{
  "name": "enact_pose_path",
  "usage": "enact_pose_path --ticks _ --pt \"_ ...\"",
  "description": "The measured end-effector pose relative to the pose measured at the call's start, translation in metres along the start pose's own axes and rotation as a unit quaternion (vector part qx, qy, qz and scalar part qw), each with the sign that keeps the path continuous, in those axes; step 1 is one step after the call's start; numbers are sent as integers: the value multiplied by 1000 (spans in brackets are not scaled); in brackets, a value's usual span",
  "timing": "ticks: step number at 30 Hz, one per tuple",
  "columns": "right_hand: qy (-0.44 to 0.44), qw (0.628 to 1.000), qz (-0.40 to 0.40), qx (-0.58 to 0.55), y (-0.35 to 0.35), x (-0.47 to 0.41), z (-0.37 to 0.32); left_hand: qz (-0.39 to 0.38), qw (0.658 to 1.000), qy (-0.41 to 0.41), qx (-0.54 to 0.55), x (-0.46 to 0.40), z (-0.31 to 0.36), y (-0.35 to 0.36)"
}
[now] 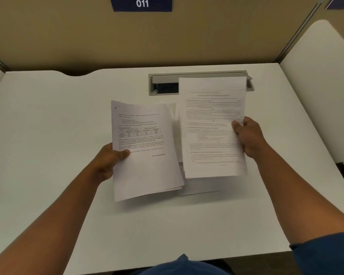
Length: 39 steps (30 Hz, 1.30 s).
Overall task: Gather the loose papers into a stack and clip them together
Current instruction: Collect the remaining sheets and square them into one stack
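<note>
My left hand [109,159] grips a thin bundle of printed papers [145,165] by its left edge, thumb on top; the top sheet shows text and a small table. My right hand [248,135] holds a second bundle of printed papers [211,135] by its right edge, thumb pressed on the top sheet. Both bundles are lifted above the white desk [48,135], side by side, the right one higher and further back. More white sheets [199,187] lie on the desk beneath them, mostly hidden. I see no clip.
A grey cable tray [163,84] with an open lid is set into the desk at the back, partly covered by the right bundle. Beige partition walls surround the desk, with a blue "011" sign [142,3] above. A white surface [326,86] stands at right.
</note>
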State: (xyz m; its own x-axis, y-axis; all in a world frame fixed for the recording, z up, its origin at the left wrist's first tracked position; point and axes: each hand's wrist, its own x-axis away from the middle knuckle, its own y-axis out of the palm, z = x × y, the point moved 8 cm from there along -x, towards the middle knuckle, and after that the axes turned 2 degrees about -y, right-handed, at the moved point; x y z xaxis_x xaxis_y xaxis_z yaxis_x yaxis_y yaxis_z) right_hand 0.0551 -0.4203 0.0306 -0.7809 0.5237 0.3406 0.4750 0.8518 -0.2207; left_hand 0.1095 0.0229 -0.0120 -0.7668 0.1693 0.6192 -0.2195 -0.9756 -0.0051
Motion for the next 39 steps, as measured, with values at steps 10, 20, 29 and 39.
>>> enact_pose_path --ticks 10,20,29,39 --pt "40 990 -134 -9 98 52 6 -87 995 30 26 25 2 51" --pt "-23 986 -149 73 116 85 -7 -118 990 21 71 44 1 61" --pt "-69 973 -186 118 129 101 -12 -161 964 -8 211 55 8 67" --pt "45 970 -222 -86 124 100 -12 -49 985 37 161 49 5 42"
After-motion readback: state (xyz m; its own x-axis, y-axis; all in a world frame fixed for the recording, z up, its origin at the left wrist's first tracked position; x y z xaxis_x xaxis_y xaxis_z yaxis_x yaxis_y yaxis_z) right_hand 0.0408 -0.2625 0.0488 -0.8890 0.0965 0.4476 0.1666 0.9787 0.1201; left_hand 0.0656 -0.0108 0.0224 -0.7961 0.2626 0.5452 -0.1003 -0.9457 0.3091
